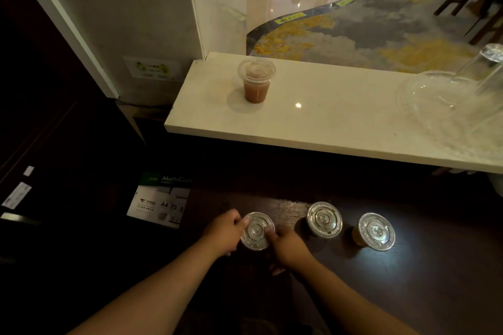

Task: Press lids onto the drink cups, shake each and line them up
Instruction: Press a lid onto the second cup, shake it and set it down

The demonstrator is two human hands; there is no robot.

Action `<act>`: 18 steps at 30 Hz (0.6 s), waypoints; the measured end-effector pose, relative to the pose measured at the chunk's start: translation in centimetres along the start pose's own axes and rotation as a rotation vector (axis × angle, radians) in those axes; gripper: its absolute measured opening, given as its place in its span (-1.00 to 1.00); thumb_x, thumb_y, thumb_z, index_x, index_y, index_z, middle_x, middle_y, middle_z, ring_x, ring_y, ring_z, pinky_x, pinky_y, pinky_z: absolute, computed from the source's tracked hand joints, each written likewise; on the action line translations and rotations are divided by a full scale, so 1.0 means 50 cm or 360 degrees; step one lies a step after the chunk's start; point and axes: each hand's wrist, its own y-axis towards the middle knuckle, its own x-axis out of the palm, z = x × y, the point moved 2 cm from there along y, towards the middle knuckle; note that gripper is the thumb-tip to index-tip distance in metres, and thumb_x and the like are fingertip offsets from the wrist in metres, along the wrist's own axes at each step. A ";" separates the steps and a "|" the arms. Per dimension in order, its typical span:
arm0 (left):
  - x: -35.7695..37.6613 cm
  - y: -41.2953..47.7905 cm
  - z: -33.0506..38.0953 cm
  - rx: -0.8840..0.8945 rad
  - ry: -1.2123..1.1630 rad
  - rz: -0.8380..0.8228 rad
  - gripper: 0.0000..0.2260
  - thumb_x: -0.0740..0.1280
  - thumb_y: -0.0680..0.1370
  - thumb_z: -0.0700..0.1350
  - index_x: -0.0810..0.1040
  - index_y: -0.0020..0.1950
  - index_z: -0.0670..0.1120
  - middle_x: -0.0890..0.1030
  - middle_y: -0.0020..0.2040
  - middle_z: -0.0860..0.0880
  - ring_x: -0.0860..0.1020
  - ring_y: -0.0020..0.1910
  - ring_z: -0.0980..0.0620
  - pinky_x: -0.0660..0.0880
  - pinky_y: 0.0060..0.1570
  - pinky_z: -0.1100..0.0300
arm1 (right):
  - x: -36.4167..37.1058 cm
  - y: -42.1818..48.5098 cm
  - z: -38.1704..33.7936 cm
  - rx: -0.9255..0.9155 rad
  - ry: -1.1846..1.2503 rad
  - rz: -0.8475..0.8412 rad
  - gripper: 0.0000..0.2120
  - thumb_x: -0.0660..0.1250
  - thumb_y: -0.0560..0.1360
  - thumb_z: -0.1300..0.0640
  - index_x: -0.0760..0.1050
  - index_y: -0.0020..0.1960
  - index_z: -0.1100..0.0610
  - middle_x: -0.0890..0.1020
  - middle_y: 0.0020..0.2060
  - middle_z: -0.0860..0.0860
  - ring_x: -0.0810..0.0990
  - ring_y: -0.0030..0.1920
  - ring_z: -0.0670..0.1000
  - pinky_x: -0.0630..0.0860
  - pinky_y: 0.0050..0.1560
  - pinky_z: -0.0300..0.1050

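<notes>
So, up top runs the pale marble counter [340, 114], one lidded brown drink cup [255, 81] standing on it. Below, the dark table [408, 280] carries three lidded cups in a row. Left hand [223, 231] and right hand [288, 246] both clasp the leftmost cup's lid [257, 230], fingers curled over its rim, thumbs on top.

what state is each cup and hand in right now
cup on the white ledge: lidded, upright, reddish-brown drink
left cup: lid on, both hands on its rim
middle cup: lidded, untouched
right cup: lidded, untouched
left hand: fingers on lid
right hand: thumb on lid
</notes>
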 end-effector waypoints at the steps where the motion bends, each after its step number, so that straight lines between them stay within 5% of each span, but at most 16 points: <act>1: 0.008 -0.005 -0.012 -0.0009 -0.0043 -0.0043 -0.77 0.25 0.69 0.14 0.47 -0.06 0.04 0.64 -0.21 -0.03 0.58 -0.42 0.04 0.50 -0.47 0.21 | -0.006 0.005 -0.006 -0.0018 -0.0001 0.0018 -0.62 0.21 0.67 -0.12 0.47 0.20 0.20 0.69 -0.21 0.17 0.66 -0.48 0.06 0.64 -0.49 -0.06; 7: 0.020 -0.028 -0.020 -0.0126 -0.0132 -0.0235 -0.79 0.26 0.70 0.08 0.51 0.14 -0.05 0.66 -0.11 -0.03 0.55 -0.44 0.09 0.46 -0.53 0.25 | -0.024 0.018 -0.040 -0.0045 0.0021 0.0054 -0.64 0.32 0.63 -0.11 0.47 0.09 0.21 0.68 -0.21 0.15 0.64 -0.46 0.04 0.67 -0.40 0.02; 13: -0.008 0.000 0.031 -0.0112 0.0010 0.0015 -0.75 0.27 0.63 0.22 0.46 0.04 0.06 0.66 -0.08 -0.03 0.64 -0.25 -0.01 0.55 -0.36 0.16 | -0.013 -0.007 -0.018 0.0075 0.0120 0.0071 -0.56 0.22 0.63 -0.17 0.42 0.24 0.20 0.68 -0.08 0.16 0.70 -0.32 0.12 0.68 -0.39 0.00; 18: 0.009 0.005 0.001 0.0008 0.0032 -0.0036 -0.74 0.21 0.69 0.19 0.44 -0.05 0.04 0.63 -0.18 -0.05 0.59 -0.35 -0.01 0.52 -0.42 0.18 | -0.014 0.003 -0.015 -0.0044 0.0006 0.0070 -0.70 0.23 0.66 -0.13 0.47 0.06 0.13 0.68 -0.20 0.11 0.67 -0.42 0.05 0.67 -0.39 0.00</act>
